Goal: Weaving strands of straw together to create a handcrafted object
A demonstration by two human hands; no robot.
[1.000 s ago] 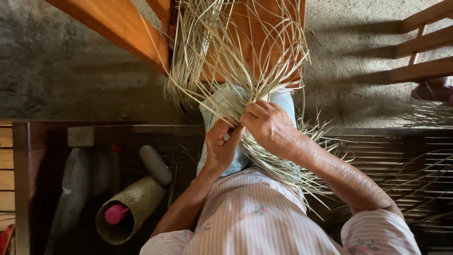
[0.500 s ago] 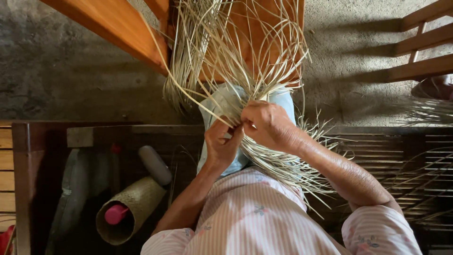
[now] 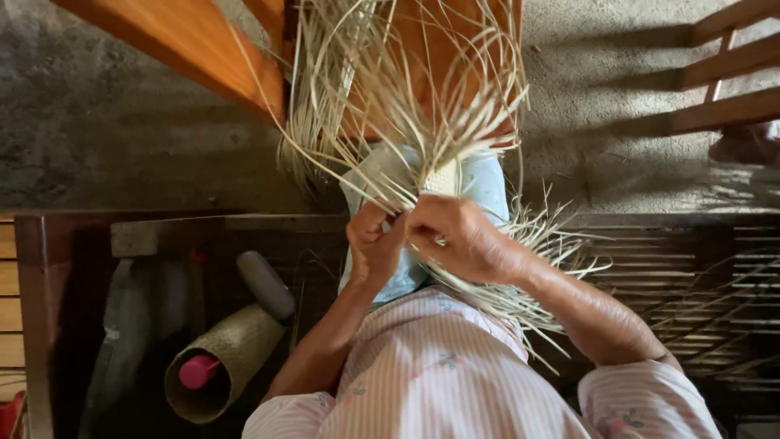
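Observation:
A pale woven straw piece [image 3: 439, 177] with many long loose strands [image 3: 390, 89] fanning up and outward sits at the centre of the head view. My left hand [image 3: 372, 242] pinches strands at its lower left edge. My right hand [image 3: 457, 237] grips the woven part just beside it, fingers curled over the strands. Both hands touch each other. More loose strands [image 3: 520, 268] spread under my right forearm. A light blue cloth [image 3: 479, 183] lies under the work on my lap.
An orange wooden beam [image 3: 187, 41] slants across the top left. A woven cylinder holder [image 3: 231, 358] with a pink-capped bottle [image 3: 197, 370] lies at lower left beside a grey handle [image 3: 264, 284]. Wooden slats [image 3: 731, 73] stand at the right, over a concrete floor [image 3: 106, 138].
My hands have shifted slightly upward on the woven piece and the fingers have worked the strands; the loose ends have swayed a little.

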